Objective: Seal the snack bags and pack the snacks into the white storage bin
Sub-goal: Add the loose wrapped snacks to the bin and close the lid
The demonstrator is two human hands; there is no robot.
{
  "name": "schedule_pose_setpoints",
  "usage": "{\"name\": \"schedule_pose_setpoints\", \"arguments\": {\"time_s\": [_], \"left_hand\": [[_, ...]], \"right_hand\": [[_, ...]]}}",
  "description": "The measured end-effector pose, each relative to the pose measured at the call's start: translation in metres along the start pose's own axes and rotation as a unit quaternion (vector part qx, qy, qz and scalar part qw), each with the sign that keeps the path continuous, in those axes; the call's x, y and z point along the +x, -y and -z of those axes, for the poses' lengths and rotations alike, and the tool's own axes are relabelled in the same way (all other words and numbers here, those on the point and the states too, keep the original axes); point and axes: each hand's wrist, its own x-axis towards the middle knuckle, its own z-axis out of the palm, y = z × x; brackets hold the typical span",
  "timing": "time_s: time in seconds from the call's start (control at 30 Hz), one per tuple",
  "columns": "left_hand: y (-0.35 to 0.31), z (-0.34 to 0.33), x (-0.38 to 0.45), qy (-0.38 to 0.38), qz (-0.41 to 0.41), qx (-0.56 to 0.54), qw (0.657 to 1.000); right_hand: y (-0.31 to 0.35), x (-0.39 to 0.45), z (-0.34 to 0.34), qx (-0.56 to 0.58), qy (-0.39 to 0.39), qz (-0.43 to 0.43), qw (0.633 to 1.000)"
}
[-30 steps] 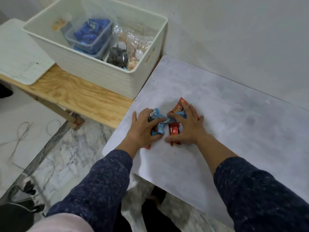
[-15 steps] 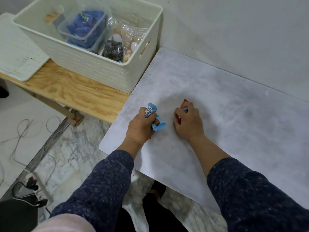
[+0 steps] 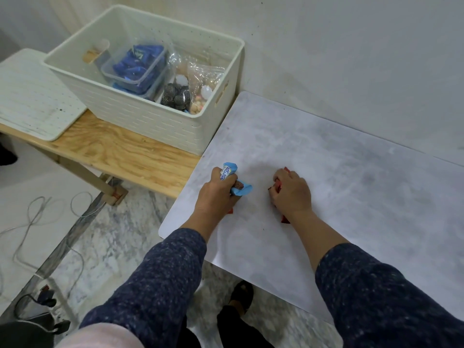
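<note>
Both fists are full and low on the grey tabletop [image 3: 351,177], and what matters now is that the white storage bin [image 3: 155,121] sits up and to the left of them, on the wooden bench [image 3: 120,149] beside the table's left edge. The left hand [image 3: 217,190] is much the nearer; its fingers are curled tight round a bunch of blue-wrapped snacks [image 3: 229,178], whose ends stick out above and beside the knuckles, with a bit of red wrapper showing under the heel of the hand. The right hand [image 3: 292,190] is clenched round red-wrapped snacks [image 3: 278,184], mostly hidden, one end poking out near the wrist. The two hands are apart, with bare table between them. The bin's open top already holds a clear tub of blue packets [image 3: 136,65] and sealed bags [image 3: 203,89], so the free room looks to be along its near right side. I'd expect the left to go first; the right must cross further.
</note>
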Motion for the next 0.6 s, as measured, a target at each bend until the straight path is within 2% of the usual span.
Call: {"name": "schedule_pose_setpoints", "arguments": {"time_s": [0.17,0.3,0.47,0.6], "left_hand": [[0.003,-0.002,0.001,0.008,0.001,0.007,1.000],[0.006,-0.004,0.003,0.016,-0.003,0.016,1.000],[0.007,0.001,0.006,0.025,0.002,0.018,1.000],[0.010,0.003,0.010,0.020,-0.010,0.009,1.000]], "right_hand": [[0.006,0.006,0.002,-0.008,0.056,-0.074,0.996],[0.013,0.005,-0.004,0.018,0.036,-0.119,0.992],[0.019,0.008,-0.007,-0.001,0.020,-0.161,0.987],[0.012,0.004,-0.004,-0.087,-0.010,-0.097,0.991]]}}
